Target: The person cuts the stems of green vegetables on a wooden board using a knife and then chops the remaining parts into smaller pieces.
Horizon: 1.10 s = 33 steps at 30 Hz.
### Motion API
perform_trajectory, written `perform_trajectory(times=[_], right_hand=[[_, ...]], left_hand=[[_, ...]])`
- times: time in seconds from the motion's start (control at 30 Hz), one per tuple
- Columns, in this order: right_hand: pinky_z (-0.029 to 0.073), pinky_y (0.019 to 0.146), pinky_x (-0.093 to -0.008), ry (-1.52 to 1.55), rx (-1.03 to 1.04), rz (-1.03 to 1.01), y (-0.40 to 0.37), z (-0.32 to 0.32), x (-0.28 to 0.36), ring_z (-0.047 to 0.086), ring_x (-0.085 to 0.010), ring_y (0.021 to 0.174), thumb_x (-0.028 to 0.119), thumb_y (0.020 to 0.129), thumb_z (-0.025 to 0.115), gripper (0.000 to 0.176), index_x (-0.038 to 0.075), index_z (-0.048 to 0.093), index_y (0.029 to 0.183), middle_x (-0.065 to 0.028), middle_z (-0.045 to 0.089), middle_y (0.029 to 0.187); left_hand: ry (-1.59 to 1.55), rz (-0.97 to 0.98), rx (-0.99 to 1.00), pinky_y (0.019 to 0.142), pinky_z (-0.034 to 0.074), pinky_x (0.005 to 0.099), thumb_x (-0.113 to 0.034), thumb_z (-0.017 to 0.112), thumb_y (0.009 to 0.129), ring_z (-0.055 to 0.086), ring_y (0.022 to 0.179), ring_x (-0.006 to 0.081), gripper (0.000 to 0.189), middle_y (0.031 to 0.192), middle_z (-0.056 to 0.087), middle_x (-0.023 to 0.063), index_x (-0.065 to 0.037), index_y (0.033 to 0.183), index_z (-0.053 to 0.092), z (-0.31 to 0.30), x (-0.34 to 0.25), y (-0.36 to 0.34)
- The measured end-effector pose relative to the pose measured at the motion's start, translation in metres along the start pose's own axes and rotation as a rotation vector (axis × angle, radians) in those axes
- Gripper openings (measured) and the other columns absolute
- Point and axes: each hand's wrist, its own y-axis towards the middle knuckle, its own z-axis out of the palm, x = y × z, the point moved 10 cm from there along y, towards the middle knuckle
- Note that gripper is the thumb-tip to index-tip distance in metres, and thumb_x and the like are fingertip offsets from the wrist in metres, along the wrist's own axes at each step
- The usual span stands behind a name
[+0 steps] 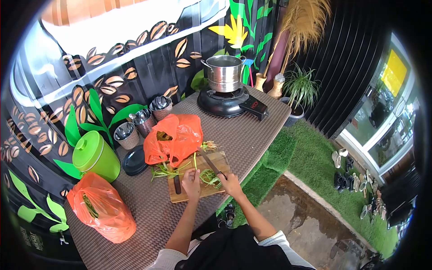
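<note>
A brown table (256, 135) lies bare beyond the fingertips, out to its far edge. On the wooden cutting board (202, 192) by the near edge, the left hand (191, 182) curls its fingers down onto green stalks (209, 177). Just beside them, the right hand (231, 182) is closed around a knife (209, 162), its blade angled away.

I am finding the worktop (252, 135) lying open along its front edge between the cutting board (219, 161) and the stove (222, 102) at the right end, while an orange bag (175, 137) is crowding the board's back and a second orange bag (101, 207) is blocking the left end.
</note>
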Motion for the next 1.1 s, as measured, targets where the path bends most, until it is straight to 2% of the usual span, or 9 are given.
perform_trajectory(times=[0.27, 0.33, 0.4, 0.5, 0.63, 0.83, 0.93, 1.0, 1.1], right_hand=[[0.045, 0.058, -0.0422, 0.115, -0.153, -0.04, -0.046, -0.03, -0.018, 0.061, -0.0362, 0.063, 0.023, 0.089, 0.05, 0.027, -0.003, 0.056, 0.092, -0.0221, 0.056, 0.063], [0.045, 0.068, -0.0479, 0.129, -0.088, 0.169, -0.063, -0.026, -0.045, 0.061, -0.0442, 0.079, 0.022, 0.089, 0.05, 0.029, -0.003, 0.053, 0.103, -0.0291, 0.059, 0.077], [0.048, 0.06, -0.046, 0.011, -0.139, 0.025, -0.077, -0.034, -0.034, 0.062, -0.0413, 0.065, 0.02, 0.09, 0.047, 0.027, -0.004, 0.051, 0.103, -0.0273, 0.059, 0.069], [0.044, 0.033, -0.0318, 0.23, 0.069, 0.253, -0.096, -0.012, -0.047, 0.054, -0.0191, 0.037, 0.015, 0.093, 0.044, 0.023, -0.006, 0.046, 0.102, -0.0112, 0.055, 0.052], [0.044, 0.032, -0.0332, 0.204, 0.12, 0.273, -0.102, 0.002, -0.039, 0.054, -0.0197, 0.036, 0.014, 0.093, 0.044, 0.024, -0.007, 0.045, 0.104, -0.0098, 0.053, 0.05], [0.046, 0.034, -0.0338, 0.125, 0.183, 0.112, -0.078, 0.051, -0.019, 0.057, -0.021, 0.039, 0.015, 0.093, 0.045, 0.025, -0.008, 0.044, 0.101, -0.012, 0.053, 0.05], [0.047, 0.035, -0.0342, 0.022, 0.241, 0.015, -0.062, 0.074, -0.009, 0.057, -0.022, 0.039, 0.016, 0.092, 0.044, 0.023, -0.005, 0.045, 0.102, -0.0117, 0.054, 0.05], [0.048, 0.037, -0.0343, 0.01, 0.494, 0.114, -0.061, 0.104, -0.016, 0.057, -0.022, 0.039, 0.015, 0.092, 0.043, 0.025, -0.004, 0.045, 0.109, -0.0115, 0.054, 0.05], [0.049, 0.039, -0.0347, 0.015, 0.285, -0.014, -0.051, 0.083, -0.008, 0.057, -0.022, 0.04, 0.014, 0.091, 0.043, 0.029, -0.005, 0.046, 0.114, -0.013, 0.055, 0.052]], left_hand=[[0.148, 0.051, 0.034, 0.059, 0.05, 0.0251, -0.012, 0.068, 0.083, 0.063, 0.065, 0.0123, 0.019, 0.076, 0.067, 0.0115, 0.004, 0.093, 0.065, 0.005, 0.01, -0.011], [0.131, -0.009, 0.03, 0.06, 0.05, 0.0251, -0.012, 0.068, 0.083, 0.063, 0.067, 0.0117, 0.02, 0.076, 0.067, 0.0107, 0.004, 0.093, 0.064, -0.001, 0.02, -0.011], [0.111, -0.074, 0.026, 0.062, 0.05, 0.0252, -0.013, 0.068, 0.083, 0.062, 0.069, 0.0112, 0.02, 0.077, 0.066, 0.0098, 0.004, 0.093, 0.064, -0.006, 0.029, -0.015], [0.051, -0.14, 0.003, 0.065, 0.048, 0.023, -0.013, 0.067, 0.084, 0.059, 0.071, 0.0093, 0.02, 0.078, 0.064, 0.0059, 0.005, 0.092, 0.064, -0.014, 0.036, -0.022], [0.025, -0.048, -0.063, 0.065, 0.047, 0.0231, -0.013, 0.065, 0.086, 0.06, 0.07, 0.0096, 0.019, 0.076, 0.064, 0.0063, 0.005, 0.092, 0.064, -0.027, 0.036, -0.03], [-0.093, -0.24, -0.01, 0.064, 0.046, 0.0234, -0.013, 0.06, 0.089, 0.06, 0.071, 0.01, 0.019, 0.077, 0.065, 0.0063, 0.005, 0.092, 0.062, -0.029, 0.044, -0.038], [-0.011, -0.106, -0.065, 0.061, 0.046, 0.0225, -0.014, 0.06, 0.09, 0.06, 0.066, 0.0102, 0.02, 0.076, 0.066, 0.0067, 0.005, 0.093, 0.062, -0.031, 0.035, -0.029], [-0.032, -0.081, -0.054, 0.059, 0.047, 0.0215, -0.015, 0.06, 0.09, 0.061, 0.064, 0.0104, 0.021, 0.078, 0.068, 0.0095, 0.005, 0.094, 0.062, -0.028, 0.035, -0.023], [-0.007, -0.032, -0.021, 0.058, 0.049, 0.0216, -0.016, 0.06, 0.09, 0.064, 0.064, 0.0117, 0.022, 0.08, 0.069, 0.0124, 0.006, 0.094, 0.062, -0.021, 0.025, -0.015]])
